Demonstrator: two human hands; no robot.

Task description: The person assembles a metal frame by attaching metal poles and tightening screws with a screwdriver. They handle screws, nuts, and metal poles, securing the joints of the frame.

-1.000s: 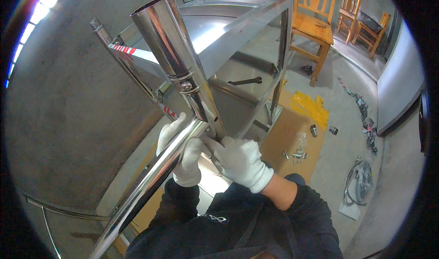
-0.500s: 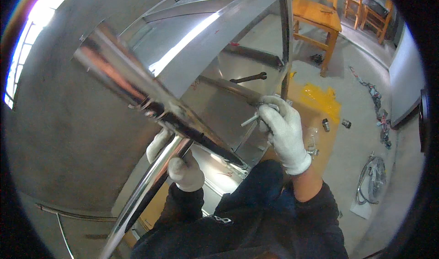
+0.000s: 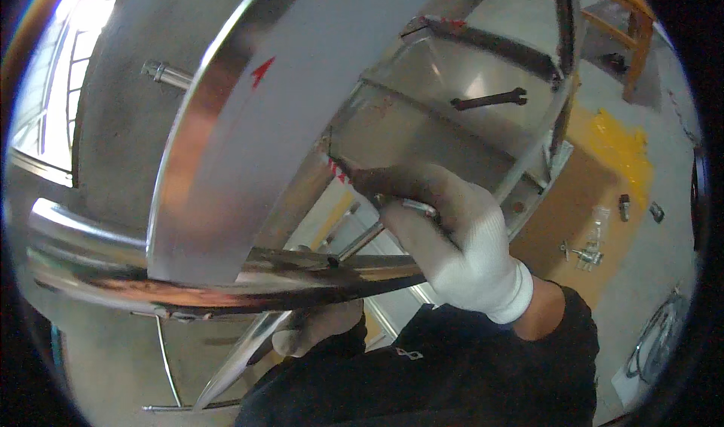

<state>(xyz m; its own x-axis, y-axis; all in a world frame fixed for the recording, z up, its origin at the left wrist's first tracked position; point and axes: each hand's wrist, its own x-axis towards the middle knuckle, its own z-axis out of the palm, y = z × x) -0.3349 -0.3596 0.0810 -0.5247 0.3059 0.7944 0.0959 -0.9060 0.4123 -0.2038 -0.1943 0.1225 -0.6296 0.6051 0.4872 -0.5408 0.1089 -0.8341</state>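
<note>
- Wide polished tube (image 3: pixel 98 280) spans the lower left, beside the frame's pale metal panel (image 3: pixel 249 148).
- Slanting tube (image 3: pixel 237 363), below it.
- Left hand (image 3: pixel 320 327), partly hidden, its grip closed around the slanting tube.
- Right hand (image 3: pixel 471 246), its grip pinching a small metal pin (image 3: pixel 418 207).
- Dark wrench (image 3: pixel 490 100) on grey metal.
- Yellow plastic (image 3: pixel 618 152) over cardboard (image 3: pixel 554 223).

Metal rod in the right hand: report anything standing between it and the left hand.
In this view, the polished tube crosses between the metal rod in the right hand and the left hand below it.
</note>
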